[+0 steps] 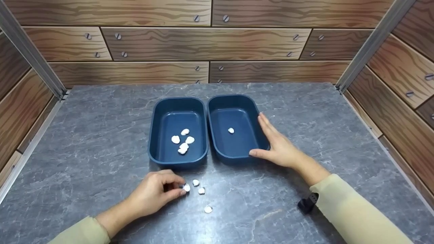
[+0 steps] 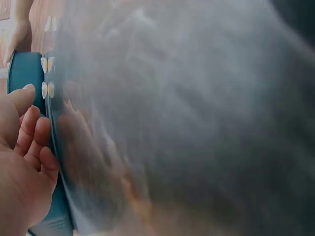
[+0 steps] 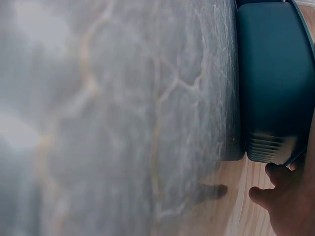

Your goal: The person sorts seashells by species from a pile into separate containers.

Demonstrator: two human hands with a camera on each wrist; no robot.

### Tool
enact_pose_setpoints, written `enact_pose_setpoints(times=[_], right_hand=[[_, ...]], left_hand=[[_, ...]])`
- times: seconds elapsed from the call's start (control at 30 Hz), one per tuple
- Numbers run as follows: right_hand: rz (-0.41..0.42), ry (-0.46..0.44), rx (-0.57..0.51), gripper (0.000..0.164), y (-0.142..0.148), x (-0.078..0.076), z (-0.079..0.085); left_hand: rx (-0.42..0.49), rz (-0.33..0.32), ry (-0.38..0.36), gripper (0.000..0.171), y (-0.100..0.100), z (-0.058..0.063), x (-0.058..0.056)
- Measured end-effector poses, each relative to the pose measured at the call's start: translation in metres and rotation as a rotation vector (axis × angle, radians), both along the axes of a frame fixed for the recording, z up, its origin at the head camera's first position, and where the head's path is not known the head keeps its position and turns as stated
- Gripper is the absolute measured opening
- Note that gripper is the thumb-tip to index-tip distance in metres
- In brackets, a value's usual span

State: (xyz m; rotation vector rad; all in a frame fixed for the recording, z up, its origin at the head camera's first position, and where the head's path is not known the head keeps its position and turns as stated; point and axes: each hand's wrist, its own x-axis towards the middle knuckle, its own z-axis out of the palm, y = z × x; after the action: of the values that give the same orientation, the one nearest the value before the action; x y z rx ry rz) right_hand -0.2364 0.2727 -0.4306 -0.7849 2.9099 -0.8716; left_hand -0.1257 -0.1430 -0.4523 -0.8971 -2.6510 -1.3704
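My left hand (image 1: 154, 193) pinches a small white pebble (image 1: 186, 187) between thumb and fingertips, just above or on the table in front of the left bin; the left wrist view does not show that pebble. Three more white pebbles lie loose to its right, the nearest being a pebble (image 1: 196, 183). My right hand (image 1: 279, 147) rests with straight fingers along the right side of the right blue bin (image 1: 234, 157), its thumb at the front corner. Inside that bin is a single pebble (image 1: 231, 130). The left blue bin (image 1: 178, 162) holds several pebbles (image 1: 175, 139).
Both bins stand side by side, almost touching, on a grey marble-patterned table (image 1: 101, 135). Wood-patterned walls (image 1: 203, 44) close off the back and sides. A dark strap piece (image 1: 308, 203) hangs at the right sleeve.
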Motion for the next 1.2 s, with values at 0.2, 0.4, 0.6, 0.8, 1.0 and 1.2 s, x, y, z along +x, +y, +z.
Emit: enact_pose_setpoints(times=[0.2, 0.4, 0.6, 0.8, 1.0, 1.2], right_hand=[[-0.006, -0.013, 0.005, 0.116, 0.000, 0.000, 0.000], [-0.013, -0.015, 0.011, 0.117, -0.001, -0.001, 0.001], [-0.019, -0.017, 0.012, 0.117, -0.001, 0.000, 0.001], [-0.012, -0.018, 0.010, 0.116, -0.001, -0.001, 0.001], [-0.015, -0.018, 0.009, 0.115, -0.001, 0.001, 0.001], [-0.013, -0.007, 0.006, 0.116, 0.000, 0.000, -0.001]], left_hand=[[0.013, -0.024, 0.050, 0.009, 0.003, 0.013, 0.003], [0.017, -0.042, 0.116, 0.010, 0.007, 0.033, 0.000], [0.050, -0.058, 0.156, 0.014, 0.015, 0.055, -0.011], [0.045, -0.060, 0.213, 0.015, 0.026, 0.079, -0.026], [0.041, -0.055, 0.272, 0.015, 0.041, 0.098, -0.051], [0.012, -0.016, 0.220, 0.016, 0.062, 0.111, -0.082]])
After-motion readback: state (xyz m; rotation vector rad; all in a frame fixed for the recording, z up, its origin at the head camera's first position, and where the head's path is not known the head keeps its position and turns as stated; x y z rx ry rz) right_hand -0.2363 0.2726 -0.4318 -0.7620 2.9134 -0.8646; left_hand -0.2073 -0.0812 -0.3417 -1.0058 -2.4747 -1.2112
